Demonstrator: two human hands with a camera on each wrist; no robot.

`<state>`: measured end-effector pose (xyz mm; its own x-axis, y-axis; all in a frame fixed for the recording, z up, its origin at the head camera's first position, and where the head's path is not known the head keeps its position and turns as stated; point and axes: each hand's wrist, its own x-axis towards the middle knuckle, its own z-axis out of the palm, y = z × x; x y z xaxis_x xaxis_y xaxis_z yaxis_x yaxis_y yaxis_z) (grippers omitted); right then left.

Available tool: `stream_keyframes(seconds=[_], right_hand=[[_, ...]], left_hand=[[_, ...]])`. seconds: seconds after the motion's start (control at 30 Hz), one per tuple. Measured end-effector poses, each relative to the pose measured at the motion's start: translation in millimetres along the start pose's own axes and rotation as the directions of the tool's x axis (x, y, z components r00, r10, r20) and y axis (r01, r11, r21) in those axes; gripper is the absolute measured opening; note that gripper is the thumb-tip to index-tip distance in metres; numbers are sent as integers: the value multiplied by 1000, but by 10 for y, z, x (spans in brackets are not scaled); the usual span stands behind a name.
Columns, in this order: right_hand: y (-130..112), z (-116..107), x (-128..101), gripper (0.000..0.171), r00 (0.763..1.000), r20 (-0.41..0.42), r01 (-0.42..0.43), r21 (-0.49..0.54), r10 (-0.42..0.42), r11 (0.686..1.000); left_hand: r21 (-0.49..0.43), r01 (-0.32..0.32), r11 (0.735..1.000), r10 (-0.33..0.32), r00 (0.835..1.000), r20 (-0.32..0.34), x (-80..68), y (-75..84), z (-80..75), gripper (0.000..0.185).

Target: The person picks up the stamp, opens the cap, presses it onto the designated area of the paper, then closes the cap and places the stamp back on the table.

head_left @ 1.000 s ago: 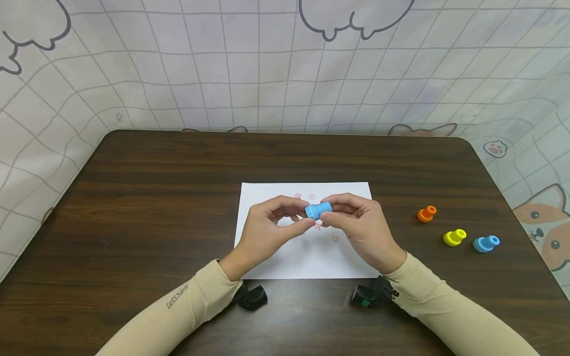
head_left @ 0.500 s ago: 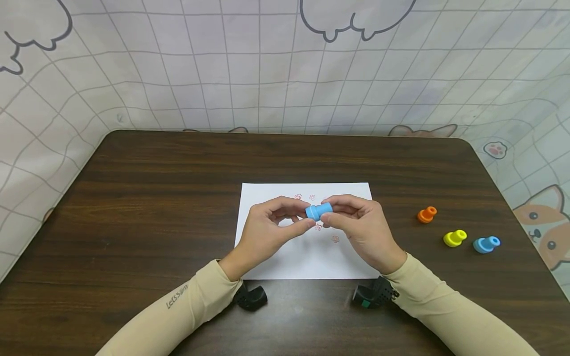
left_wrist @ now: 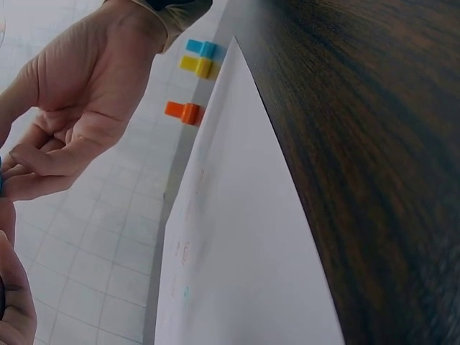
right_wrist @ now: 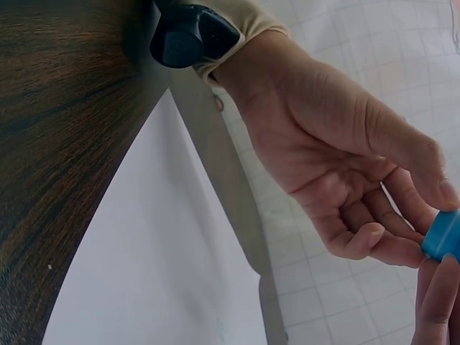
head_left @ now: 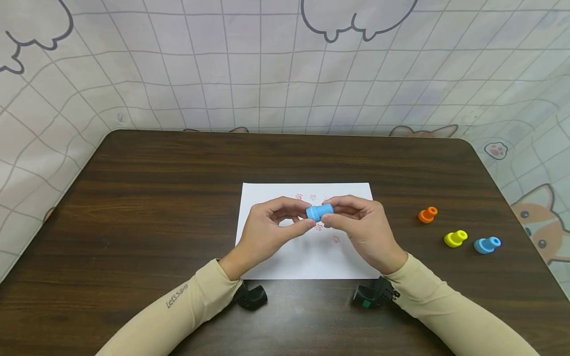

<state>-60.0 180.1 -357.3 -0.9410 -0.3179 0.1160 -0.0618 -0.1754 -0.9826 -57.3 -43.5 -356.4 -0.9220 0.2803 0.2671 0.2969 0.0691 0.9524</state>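
Note:
A small blue stamp (head_left: 318, 212) is held level above the sheet of paper (head_left: 285, 262) in the head view. My left hand (head_left: 269, 225) pinches its wider left end between thumb and fingertips. The narrower right end is pinched by my right hand (head_left: 366, 228). In the right wrist view, part of the blue stamp (right_wrist: 442, 236) shows at the right edge, with the left thumb and fingers on it. Small red flower prints (head_left: 336, 239) mark the paper, partly hidden behind the hands. A greenish mark (left_wrist: 186, 293) shows on the paper in the left wrist view.
To the right on the dark wooden table (head_left: 156, 198) stand an orange stamp (head_left: 427, 215), a yellow stamp (head_left: 455, 238) and another blue stamp (head_left: 487, 244). A white gridded cloth (head_left: 276, 64) hangs behind the table's far edge and along its sides.

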Motion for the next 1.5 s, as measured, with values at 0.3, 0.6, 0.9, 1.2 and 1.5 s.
stream_keyframes(seconds=[0.3, 0.6, 0.9, 1.2, 1.5], right_hand=[[-22, 10, -6, 24, 1000, -12, 18, -35, -19, 999], [-8, 10, -4, 23, 1000, -7, 23, -56, -24, 998], [6, 24, -3, 30, 999, -8, 43, -87, -44, 995], [6, 39, -7, 31, 998, -18, 56, -106, -58, 993], [-1, 57, -17, 31, 994, -16, 102, -133, -105, 986]], left_hand=[[15, 14, 1000, -14, 1000, 13, 6, 5, -16, 23], [6, 35, 999, -35, 999, 21, 5, -19, -14, 23], [2, 44, 999, -44, 999, 13, 10, -28, -16, 22], [-27, 53, 998, -53, 999, -2, 4, -34, 0, 23], [-87, 74, 993, -74, 997, 1, -4, -27, 11, 22]])
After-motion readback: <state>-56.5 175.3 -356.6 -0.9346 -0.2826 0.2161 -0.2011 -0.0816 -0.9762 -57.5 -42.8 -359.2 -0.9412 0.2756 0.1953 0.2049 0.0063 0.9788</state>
